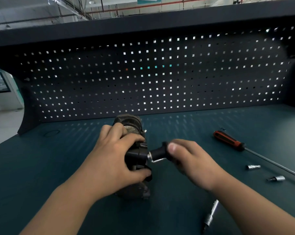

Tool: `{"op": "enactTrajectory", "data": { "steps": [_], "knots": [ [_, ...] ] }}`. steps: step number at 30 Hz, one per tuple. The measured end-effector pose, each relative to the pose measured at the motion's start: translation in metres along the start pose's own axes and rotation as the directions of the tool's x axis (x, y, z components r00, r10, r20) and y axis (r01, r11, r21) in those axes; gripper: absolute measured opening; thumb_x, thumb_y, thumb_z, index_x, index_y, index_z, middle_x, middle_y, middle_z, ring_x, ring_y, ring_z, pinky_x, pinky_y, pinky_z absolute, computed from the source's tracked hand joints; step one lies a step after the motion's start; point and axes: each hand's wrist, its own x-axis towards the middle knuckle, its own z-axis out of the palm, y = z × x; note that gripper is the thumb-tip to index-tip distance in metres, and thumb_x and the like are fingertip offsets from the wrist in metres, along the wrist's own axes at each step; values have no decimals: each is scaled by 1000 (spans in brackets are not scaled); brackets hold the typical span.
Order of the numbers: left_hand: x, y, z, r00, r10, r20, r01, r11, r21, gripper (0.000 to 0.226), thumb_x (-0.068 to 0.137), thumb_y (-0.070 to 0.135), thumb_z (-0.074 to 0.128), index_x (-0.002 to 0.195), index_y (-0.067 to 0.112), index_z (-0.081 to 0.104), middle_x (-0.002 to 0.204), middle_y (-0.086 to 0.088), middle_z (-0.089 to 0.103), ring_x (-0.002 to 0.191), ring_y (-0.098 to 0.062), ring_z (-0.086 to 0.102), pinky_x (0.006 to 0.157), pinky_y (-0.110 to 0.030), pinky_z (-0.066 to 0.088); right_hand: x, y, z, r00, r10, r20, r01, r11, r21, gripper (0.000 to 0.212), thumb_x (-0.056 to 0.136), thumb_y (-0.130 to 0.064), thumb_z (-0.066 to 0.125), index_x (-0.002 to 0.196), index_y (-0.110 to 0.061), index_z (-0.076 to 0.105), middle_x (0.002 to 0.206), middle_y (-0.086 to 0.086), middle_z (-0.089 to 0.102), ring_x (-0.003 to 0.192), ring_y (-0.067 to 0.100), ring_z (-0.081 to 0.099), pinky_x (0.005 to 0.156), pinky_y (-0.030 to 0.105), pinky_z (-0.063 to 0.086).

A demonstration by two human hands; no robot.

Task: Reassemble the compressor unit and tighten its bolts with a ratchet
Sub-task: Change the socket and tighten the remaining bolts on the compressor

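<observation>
- Two grips: the left hand (pixel 116 160) clasps the compressor unit (pixel 134 126), which stands on the counter (pixel 177 209); the right hand (pixel 192 163) clasps the ratchet (pixel 157 154), its head at the unit's side.
- Tightening seems under way; the bolts left cannot be counted.

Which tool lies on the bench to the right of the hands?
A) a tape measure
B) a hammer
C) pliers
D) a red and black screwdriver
D: the screwdriver with a red and black handle lies on the bench, apart from the right hand.
</observation>
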Motion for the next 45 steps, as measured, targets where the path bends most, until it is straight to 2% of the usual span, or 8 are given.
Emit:
{"op": "enactTrajectory", "data": {
  "steps": [7, 13, 21, 25, 30, 38, 42, 45],
  "knots": [
    [0, 0, 0, 1000, 1, -8, -1, 1000, 2, 76, 48, 76, 56, 114, 40, 58, 103, 29, 30, 97, -3, 26, 80, -15, 30, 4, -5, 16, 915, 360, 185, -399, 876, 270, 66, 64, -82, 42, 59, -20, 62, 56, 2, 50, 37, 12, 28, 40, 21, 23],
    [1, 0, 2, 999, 15, -35, -14, 999, 29, 73, 51, 76, 54, 113, 38, 59, 100, 27, 32, 96, -4, 26, 81, -18, 30, 7, -2, 10, 848, 458, 267, -510, 841, 178, 87, 61, -92, 26, 67, -12, 60, 47, -2, 41, 34, 12, 24, 38, 18, 22],
    [2, 2, 2, 998, 18, -66, -16, 999, 35, 68, 58, 74, 54, 113, 34, 62, 91, 24, 30, 95, -6, 27, 83, -26, 34, 7, -1, 13, 946, 323, 28, -323, 946, -16, 85, 48, -96, 28, 62, -17, 53, 44, -9, 45, 33, 4, 37, 49, 27, 29],
    [1, 4, 3, 995, 21, -99, -16, 999, 52, 64, 61, 72, 49, 110, 33, 64, 88, 25, 29, 94, -6, 27, 81, -27, 35, 5, 0, 14, 920, 371, 129, -381, 922, 67, 88, 55, -96, 26, 71, -14, 56, 49, -4, 45, 37, 10, 33, 43, 24, 27],
    [1, 5, 5, 990, 30, -140, -21, 998, 60, 58, 64, 69, 50, 106, 32, 66, 86, 22, 29, 91, -7, 29, 78, -27, 36, 6, 0, 11, 815, 423, 397, -534, 814, 229, 86, 59, -94, 28, 68, -12, 54, 49, -2, 35, 36, 11, 20, 38, 19, 20],
    [2, 5, 1, 996, 39, -83, -34, 998, 51, 67, 56, 72, 53, 110, 34, 64, 92, 23, 35, 93, -8, 29, 80, -26, 34, 10, 11, 22, 910, 280, 306, -352, 911, 215, 86, 60, -95, 22, 58, -17, 57, 49, 0, 43, 36, 12, 29, 40, 21, 26],
    [2, 5, 1, 997, 13, -72, -10, 999, 38, 66, 56, 73, 50, 109, 36, 64, 93, 26, 33, 93, -7, 26, 82, -27, 33, 6, 15, 20, 964, 191, 183, -225, 957, 184, 69, 74, -80, 28, 56, -20, 57, 50, -2, 50, 37, 9, 38, 41, 18, 31],
    [1, 4, 2, 998, -1, -65, 3, 999, 32, 65, 56, 74, 49, 109, 38, 63, 94, 27, 32, 93, -7, 26, 81, -27, 34, 4, 17, 18, 981, 132, 145, -172, 934, 313, 47, 93, -54, 43, 69, -15, 53, 57, 2, 49, 36, 8, 33, 40, 18, 28]
  ]
}}
